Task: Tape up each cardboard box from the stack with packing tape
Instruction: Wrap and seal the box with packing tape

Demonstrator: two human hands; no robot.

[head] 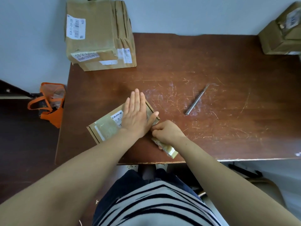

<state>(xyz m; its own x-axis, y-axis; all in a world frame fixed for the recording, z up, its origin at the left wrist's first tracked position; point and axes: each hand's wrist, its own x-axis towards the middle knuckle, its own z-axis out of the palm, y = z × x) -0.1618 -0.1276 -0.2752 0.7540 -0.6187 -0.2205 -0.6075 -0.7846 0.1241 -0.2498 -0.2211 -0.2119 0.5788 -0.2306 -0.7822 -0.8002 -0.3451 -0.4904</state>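
Note:
A small flat cardboard box (104, 128) with a white label lies near the front of the brown table (211, 119). My left hand (138, 115) presses flat on the box's right half with straight fingers. Just right of the box, my right hand (167, 132) grips a roll of clear packing tape (169, 150). A strip of tape runs from the roll up onto the box's right edge beside my left thumb.
A stack of larger cardboard boxes (97, 35) stands at the table's back left corner. Another box (281, 35) sits at the back right. A thin metal blade (197, 100) lies on the table's middle right. An orange bag (50, 101) rests on the floor at left.

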